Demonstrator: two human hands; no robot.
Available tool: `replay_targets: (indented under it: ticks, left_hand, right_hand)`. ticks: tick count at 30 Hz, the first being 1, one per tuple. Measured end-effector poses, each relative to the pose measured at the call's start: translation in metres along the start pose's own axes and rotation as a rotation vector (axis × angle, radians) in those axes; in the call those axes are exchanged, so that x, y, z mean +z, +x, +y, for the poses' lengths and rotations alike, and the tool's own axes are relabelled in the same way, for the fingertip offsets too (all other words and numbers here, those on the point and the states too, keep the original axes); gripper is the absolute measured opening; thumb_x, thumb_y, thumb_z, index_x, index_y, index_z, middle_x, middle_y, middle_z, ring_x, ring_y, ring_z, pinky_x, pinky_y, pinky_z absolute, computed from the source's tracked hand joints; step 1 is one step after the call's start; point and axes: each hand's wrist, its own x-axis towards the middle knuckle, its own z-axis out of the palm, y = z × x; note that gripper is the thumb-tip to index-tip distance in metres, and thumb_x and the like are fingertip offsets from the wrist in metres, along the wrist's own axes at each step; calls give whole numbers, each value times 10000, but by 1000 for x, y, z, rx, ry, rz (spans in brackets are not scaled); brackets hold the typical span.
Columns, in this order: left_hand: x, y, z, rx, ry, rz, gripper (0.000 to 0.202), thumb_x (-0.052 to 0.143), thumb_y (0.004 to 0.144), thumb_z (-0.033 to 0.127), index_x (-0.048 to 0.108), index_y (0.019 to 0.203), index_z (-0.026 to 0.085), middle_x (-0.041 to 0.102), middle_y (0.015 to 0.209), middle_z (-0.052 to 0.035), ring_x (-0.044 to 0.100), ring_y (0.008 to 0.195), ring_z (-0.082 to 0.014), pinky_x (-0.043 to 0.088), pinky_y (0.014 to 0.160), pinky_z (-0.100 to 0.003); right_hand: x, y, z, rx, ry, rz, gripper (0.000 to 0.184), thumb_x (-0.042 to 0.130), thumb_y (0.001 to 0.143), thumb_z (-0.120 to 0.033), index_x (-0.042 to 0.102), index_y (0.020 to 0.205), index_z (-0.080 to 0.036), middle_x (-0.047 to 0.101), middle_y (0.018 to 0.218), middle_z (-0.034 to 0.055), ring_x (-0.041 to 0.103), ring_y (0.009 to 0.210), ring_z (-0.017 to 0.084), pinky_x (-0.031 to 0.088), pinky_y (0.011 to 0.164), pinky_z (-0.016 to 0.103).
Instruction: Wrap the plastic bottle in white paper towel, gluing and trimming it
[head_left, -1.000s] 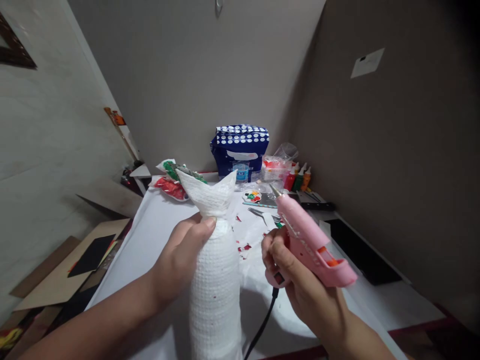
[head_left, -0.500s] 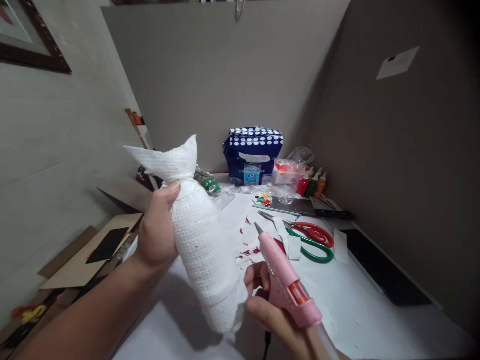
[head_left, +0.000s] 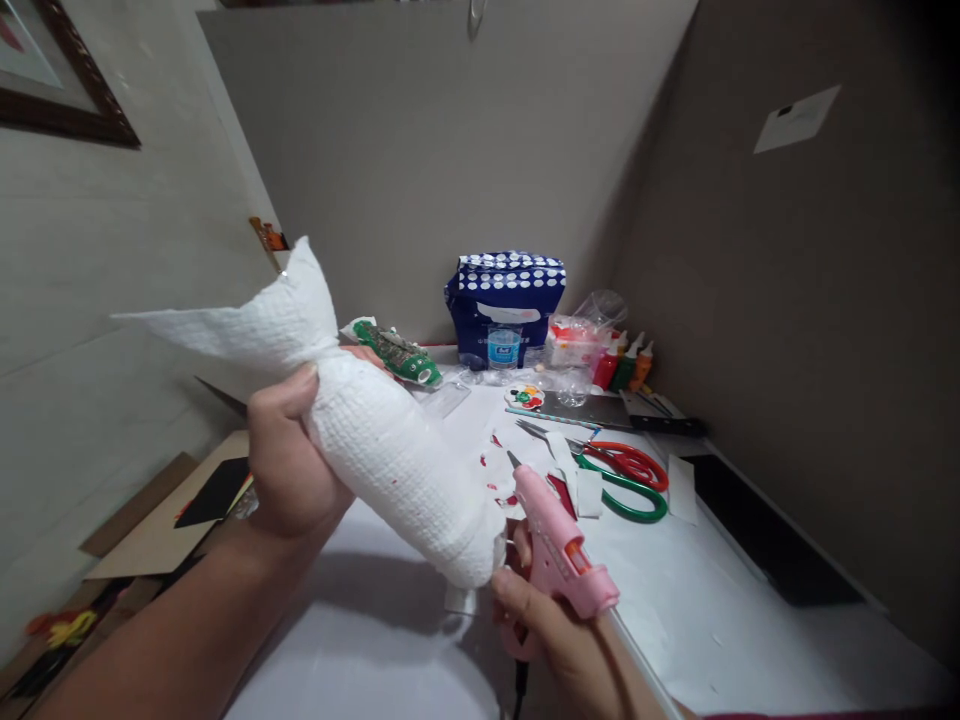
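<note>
A white fish shape wrapped in textured paper towel (head_left: pixel 397 460) is held up over the table, its flared tail at the upper left. My left hand (head_left: pixel 296 440) is wrapped round it just below the narrow tail joint, thumb on the near side. In my right hand (head_left: pixel 544 615) is a pink hot glue gun (head_left: pixel 555 540), its nozzle pointing up and away and a clear glue stick coming out of the back. The right fingertips touch the fish's lower end. A small white flap hangs under that end.
Red-handled scissors (head_left: pixel 630 465) and green-handled scissors (head_left: pixel 634 500) lie right of centre among paper scraps. Behind stand a blue package (head_left: pixel 510 315) and paint bottles (head_left: pixel 624 368). A green fish model (head_left: pixel 401 355) lies back left, a black tablet-like slab (head_left: pixel 772 540) at right.
The fish has tilted over, its tail swinging left and its lower end rising to the right. The glue gun has shifted slightly left; the white flap beneath the fish now shows.
</note>
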Motion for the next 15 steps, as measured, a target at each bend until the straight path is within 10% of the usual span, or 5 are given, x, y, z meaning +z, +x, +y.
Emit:
replay_targets:
  ticks: [8, 15]
  left_hand:
    - [-18, 7, 12, -304, 275, -287, 435, 652, 611, 426, 734, 921, 132, 712, 871, -129, 643, 768, -294, 539, 649, -368]
    - [-24, 20, 44, -42, 126, -42, 173, 527, 632, 261, 626, 650, 121, 560, 640, -64, 575, 666, -209, 483, 570, -289]
  right_hand:
    - [1, 10, -15, 199, 13, -20, 337, 703, 790, -464, 619, 990, -207, 581, 807, 29, 527, 682, 161, 460, 587, 277]
    - [-19, 32, -33, 294, -77, -118, 466, 684, 803, -495, 603, 1181, -234, 625, 971, 40, 538, 634, 113, 437, 550, 248]
